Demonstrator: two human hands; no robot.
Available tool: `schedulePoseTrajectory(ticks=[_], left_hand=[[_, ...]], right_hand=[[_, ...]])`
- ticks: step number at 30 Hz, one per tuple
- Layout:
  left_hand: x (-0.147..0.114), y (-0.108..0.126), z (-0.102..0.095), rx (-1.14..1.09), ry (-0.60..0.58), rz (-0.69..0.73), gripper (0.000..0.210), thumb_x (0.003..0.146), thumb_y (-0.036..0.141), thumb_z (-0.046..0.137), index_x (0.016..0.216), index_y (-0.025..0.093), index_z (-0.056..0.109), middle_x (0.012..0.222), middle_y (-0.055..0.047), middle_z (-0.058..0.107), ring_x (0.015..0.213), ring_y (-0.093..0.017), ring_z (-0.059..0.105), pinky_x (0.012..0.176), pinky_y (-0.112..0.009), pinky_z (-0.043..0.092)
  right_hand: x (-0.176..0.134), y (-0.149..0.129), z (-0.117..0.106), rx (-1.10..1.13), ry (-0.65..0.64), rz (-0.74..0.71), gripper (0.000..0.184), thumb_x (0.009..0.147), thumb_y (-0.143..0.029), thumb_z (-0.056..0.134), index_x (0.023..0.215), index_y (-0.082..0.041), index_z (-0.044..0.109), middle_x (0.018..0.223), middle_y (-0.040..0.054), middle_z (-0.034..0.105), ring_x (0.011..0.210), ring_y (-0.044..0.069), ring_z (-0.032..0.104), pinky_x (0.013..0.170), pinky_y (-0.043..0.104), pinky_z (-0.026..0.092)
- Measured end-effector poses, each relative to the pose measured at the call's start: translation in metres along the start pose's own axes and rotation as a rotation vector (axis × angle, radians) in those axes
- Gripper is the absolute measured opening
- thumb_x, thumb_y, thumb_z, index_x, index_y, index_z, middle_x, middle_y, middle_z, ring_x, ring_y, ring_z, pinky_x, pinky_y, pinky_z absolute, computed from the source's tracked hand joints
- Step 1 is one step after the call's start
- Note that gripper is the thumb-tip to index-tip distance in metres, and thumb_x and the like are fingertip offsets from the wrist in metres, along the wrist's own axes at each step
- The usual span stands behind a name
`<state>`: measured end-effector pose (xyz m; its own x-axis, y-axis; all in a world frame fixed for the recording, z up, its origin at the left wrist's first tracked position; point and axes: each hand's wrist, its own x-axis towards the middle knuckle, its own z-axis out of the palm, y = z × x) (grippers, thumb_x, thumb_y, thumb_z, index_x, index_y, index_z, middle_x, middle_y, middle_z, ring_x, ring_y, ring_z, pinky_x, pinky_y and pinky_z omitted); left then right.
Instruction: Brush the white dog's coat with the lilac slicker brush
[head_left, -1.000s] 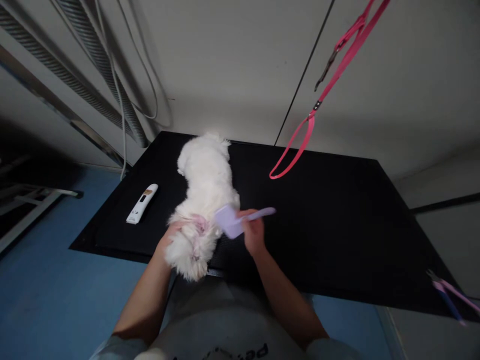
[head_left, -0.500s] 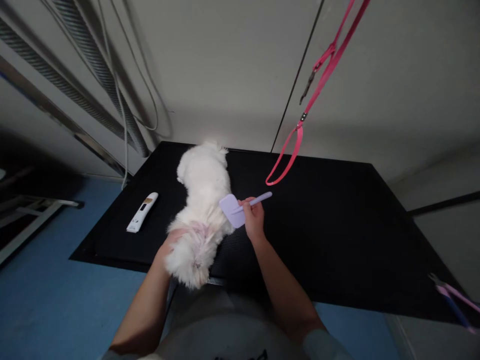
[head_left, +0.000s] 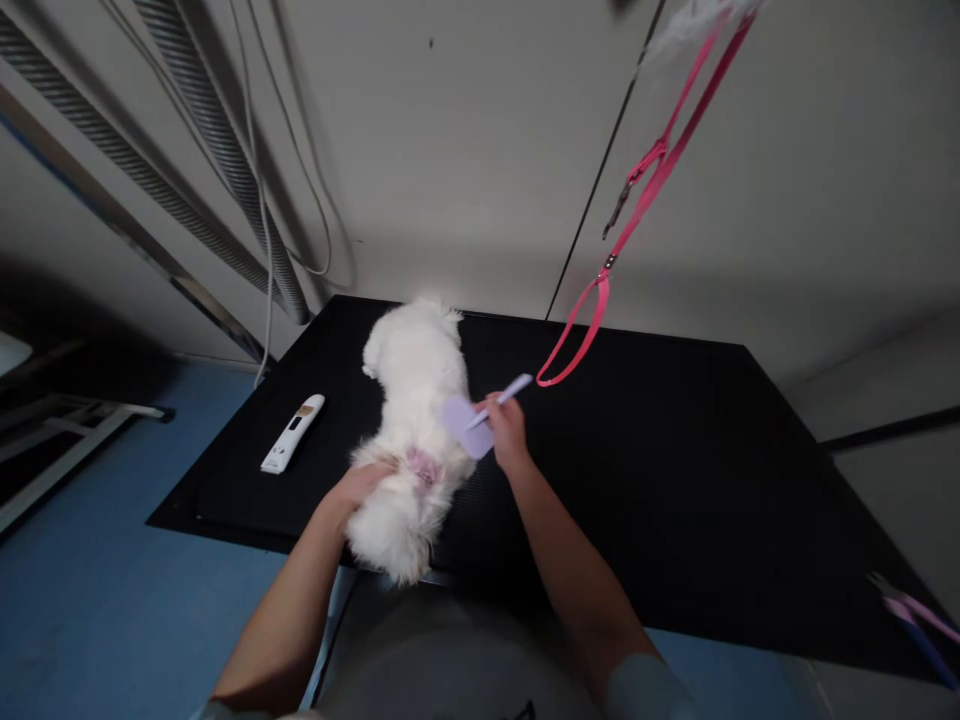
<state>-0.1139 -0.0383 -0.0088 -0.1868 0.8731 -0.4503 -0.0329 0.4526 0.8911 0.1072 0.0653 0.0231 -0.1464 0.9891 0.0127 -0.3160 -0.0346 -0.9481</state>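
A white dog (head_left: 420,365) lies on the black table, its fluffy head toward me at the near edge. My left hand (head_left: 364,484) holds the side of its head, the fingertips partly sunk in the fur. Beside those fingers a patch of pink skin (head_left: 424,466), apparently the inside of an ear, shows through the hair. My right hand (head_left: 508,432) is closed around the handle of a lilac slicker brush (head_left: 465,424). The brush head, blurred by motion, is at the dog's right-hand edge in view, its flat back facing up; whether its pins touch the coat is hidden.
White hair clippers (head_left: 294,432) lie left of the dog on the black table (head_left: 637,480). A pink grooming loop (head_left: 600,290) hangs above the table's far side. Pink-and-blue-handled pliers-like clippers (head_left: 911,610) rest at the right edge. Grey hoses (head_left: 225,140) run along the left wall.
The left hand has shifted slightly up along the dog's head, and more pink skin is exposed. The brush has tilted a little in my right hand. The whole view has shifted slightly.
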Motion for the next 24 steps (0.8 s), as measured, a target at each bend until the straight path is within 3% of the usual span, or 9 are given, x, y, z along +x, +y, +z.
schedulePoseTrajectory(ticks=[2, 5, 9, 13, 14, 17, 21, 22, 24], left_hand=[[-0.003, 0.003, 0.003, 0.064, 0.005, 0.013, 0.006, 0.055, 0.017, 0.072, 0.06, 0.015, 0.072, 0.07, -0.01, 0.073, 0.075, -0.028, 0.069, 0.076, -0.035, 0.055], [-0.009, 0.007, 0.012, 0.049, 0.028, 0.02, 0.026, 0.057, 0.029, 0.074, 0.079, 0.015, 0.074, 0.084, -0.01, 0.074, 0.089, -0.032, 0.067, 0.082, -0.039, 0.053], [-0.012, 0.008, 0.021, 0.039, 0.048, 0.102, 0.04, 0.056, 0.036, 0.074, 0.088, 0.012, 0.072, 0.096, -0.011, 0.073, 0.099, -0.031, 0.064, 0.088, -0.037, 0.051], [-0.015, 0.009, 0.025, 0.084, 0.067, 0.078, 0.036, 0.058, 0.031, 0.07, 0.088, 0.012, 0.072, 0.094, -0.01, 0.074, 0.095, -0.03, 0.066, 0.081, -0.035, 0.054], [-0.016, 0.009, 0.025, 0.1, 0.076, 0.072, 0.034, 0.058, 0.029, 0.07, 0.088, 0.012, 0.072, 0.095, -0.009, 0.074, 0.095, -0.03, 0.066, 0.081, -0.034, 0.054], [-0.019, 0.005, 0.025, 0.101, 0.106, 0.031, 0.034, 0.06, 0.034, 0.072, 0.087, 0.013, 0.072, 0.095, -0.009, 0.074, 0.094, -0.029, 0.066, 0.082, -0.034, 0.054], [-0.02, -0.001, 0.023, 0.053, 0.001, 0.085, 0.051, 0.056, 0.052, 0.077, 0.087, 0.012, 0.072, 0.097, -0.013, 0.073, 0.099, -0.032, 0.064, 0.089, -0.038, 0.051], [-0.02, -0.002, 0.023, 0.075, 0.006, 0.125, 0.054, 0.053, 0.055, 0.078, 0.086, 0.012, 0.072, 0.096, -0.013, 0.073, 0.102, -0.033, 0.063, 0.092, -0.039, 0.049], [-0.02, 0.0, 0.026, 0.126, 0.03, 0.199, 0.057, 0.052, 0.055, 0.079, 0.087, 0.011, 0.071, 0.098, -0.014, 0.072, 0.107, -0.034, 0.061, 0.098, -0.039, 0.045]], right_hand=[[-0.003, 0.006, -0.008, 0.002, 0.038, -0.039, 0.023, 0.075, -0.042, 0.061, 0.08, -0.021, 0.052, 0.073, -0.0011, 0.066, 0.072, 0.016, 0.064, 0.069, 0.029, 0.05], [-0.011, 0.018, -0.022, -0.001, -0.092, 0.064, 0.027, 0.07, -0.043, 0.068, 0.079, -0.02, 0.055, 0.071, 0.0004, 0.067, 0.069, 0.017, 0.064, 0.068, 0.031, 0.051], [-0.018, 0.026, -0.035, 0.111, 0.232, 0.003, 0.03, 0.071, -0.048, 0.064, 0.079, -0.022, 0.051, 0.069, -0.0017, 0.065, 0.07, 0.016, 0.064, 0.071, 0.032, 0.051], [-0.01, 0.019, -0.026, 0.018, -0.129, 0.087, 0.028, 0.069, -0.043, 0.069, 0.077, -0.021, 0.055, 0.071, 0.0006, 0.068, 0.07, 0.017, 0.065, 0.07, 0.032, 0.052], [-0.006, 0.015, -0.021, 0.019, -0.125, 0.105, 0.029, 0.068, -0.044, 0.069, 0.077, -0.02, 0.054, 0.069, -0.0002, 0.067, 0.067, 0.017, 0.064, 0.067, 0.031, 0.052], [0.002, 0.004, -0.01, 0.085, 0.084, 0.011, 0.03, 0.07, -0.046, 0.065, 0.078, -0.021, 0.051, 0.068, -0.0026, 0.065, 0.067, 0.015, 0.063, 0.066, 0.028, 0.051], [-0.01, 0.005, -0.015, 0.023, -0.241, 0.107, 0.027, 0.067, -0.04, 0.07, 0.079, -0.02, 0.055, 0.07, -0.0005, 0.067, 0.066, 0.016, 0.063, 0.063, 0.028, 0.05], [-0.014, 0.007, -0.019, 0.009, -0.227, 0.151, 0.028, 0.067, -0.041, 0.069, 0.078, -0.019, 0.055, 0.068, -0.0005, 0.066, 0.062, 0.015, 0.061, 0.059, 0.027, 0.049], [-0.02, 0.01, -0.028, 0.004, 0.029, 0.141, 0.028, 0.07, -0.043, 0.066, 0.078, -0.019, 0.054, 0.064, -0.0015, 0.064, 0.058, 0.013, 0.058, 0.056, 0.026, 0.046]])
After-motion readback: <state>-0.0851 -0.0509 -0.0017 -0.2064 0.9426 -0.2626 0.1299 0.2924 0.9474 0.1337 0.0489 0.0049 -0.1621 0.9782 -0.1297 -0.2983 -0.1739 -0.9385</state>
